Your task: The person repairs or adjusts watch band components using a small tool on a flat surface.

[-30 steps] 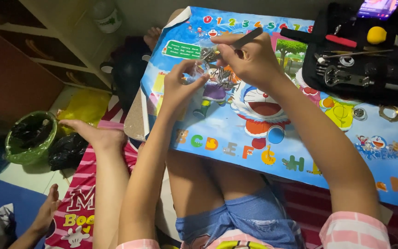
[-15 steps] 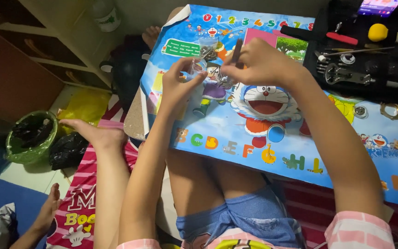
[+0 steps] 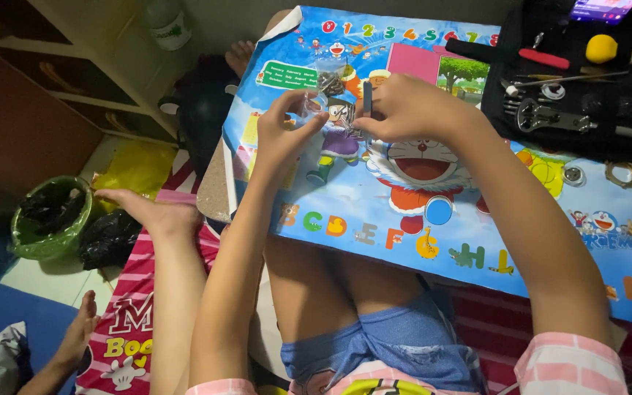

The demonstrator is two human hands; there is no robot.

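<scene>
Blue plastic sheeting printed with cartoon figures, coloured letters and digits covers the low worktop (image 3: 374, 212), which sits over the person's bare knees in the head view. Above its middle the left hand (image 3: 283, 135) pinches a small clear plastic bag (image 3: 314, 101) between thumb and fingers, holding it just off the sheet; the bag's contents are too small to make out. Just beside it, the right hand (image 3: 411, 110) is curled, fingers pressed together around a slim dark tool (image 3: 366, 95) that stands nearly upright, its tip hidden behind the hand. At the far right corner lies an open black tool case (image 3: 572, 88) holding a red-handled tool, a yellow ball-shaped piece and metal implements; near its lower edge two small metal rings (image 3: 600, 174) rest on the sheet. Left of the worktop, another person's hand (image 3: 148, 212) rests flat on a pink striped cloth (image 3: 122, 322), near a green bucket (image 3: 47, 219) lined with a black bag and a yellow bag (image 3: 133, 167) on the pale tiled floor. Wooden shelving (image 3: 60, 80) stands along the left wall.
</scene>
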